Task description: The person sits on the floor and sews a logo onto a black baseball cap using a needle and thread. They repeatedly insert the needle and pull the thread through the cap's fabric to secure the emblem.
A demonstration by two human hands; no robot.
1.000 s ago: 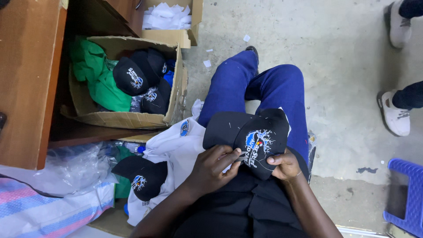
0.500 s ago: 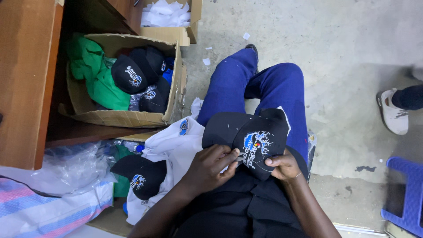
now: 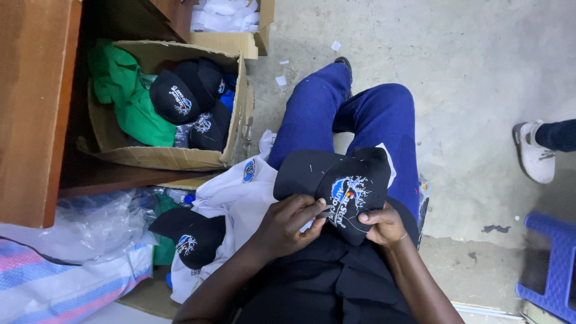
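A black cap with a blue and white embroidered front lies on my lap, over blue trousers. My right hand pinches the cap's lower right edge. My left hand rests against the cap's left side, fingers curled on a small dark tool held to the embroidery. Loose white threads show on the cap's brim.
A cardboard box at upper left holds several black caps and green cloth. White shirts and another black cap lie left of my lap. A wooden cabinet stands at far left. Another person's white shoe and a blue stool are on the right.
The hands and cap stay nearly the same. The other person's feet at right have shifted, and only one shoe remains in sight.
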